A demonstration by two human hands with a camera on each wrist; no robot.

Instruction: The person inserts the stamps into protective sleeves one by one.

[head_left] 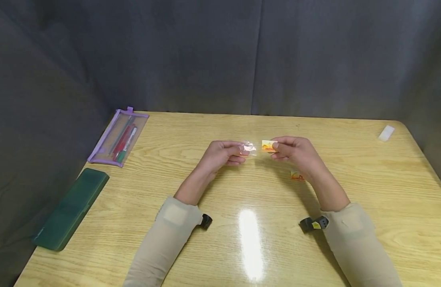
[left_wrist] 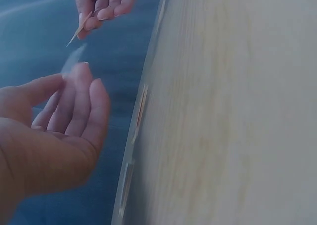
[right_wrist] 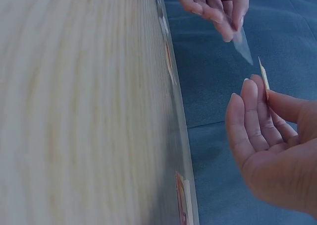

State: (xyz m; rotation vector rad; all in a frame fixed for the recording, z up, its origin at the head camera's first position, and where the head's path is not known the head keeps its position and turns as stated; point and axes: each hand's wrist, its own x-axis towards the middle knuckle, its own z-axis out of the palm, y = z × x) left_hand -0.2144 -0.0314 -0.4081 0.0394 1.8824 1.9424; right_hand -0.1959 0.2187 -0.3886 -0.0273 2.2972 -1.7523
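In the head view my left hand (head_left: 222,153) pinches a clear, shiny plastic wrapper (head_left: 248,148) between thumb and fingers. Facing it across a small gap, my right hand (head_left: 297,150) pinches a small yellow-and-orange printed card piece (head_left: 268,145). Both are held above the table. Seen edge-on in the right wrist view, the card piece (right_wrist: 264,76) looks thin and flat. The wrapper (left_wrist: 74,59) shows as a translucent sheet in the left wrist view. Another yellow-and-red printed piece (head_left: 297,175) lies on the table by my right wrist, partly hidden by it.
A white block like an eraser (head_left: 386,133) lies at the far right of the wooden table (head_left: 220,239). On the left are a purple-edged clear pouch (head_left: 104,135) with pens inside and a dark green pencil case (head_left: 71,209). Dark curtains (head_left: 191,56) stand behind the table.
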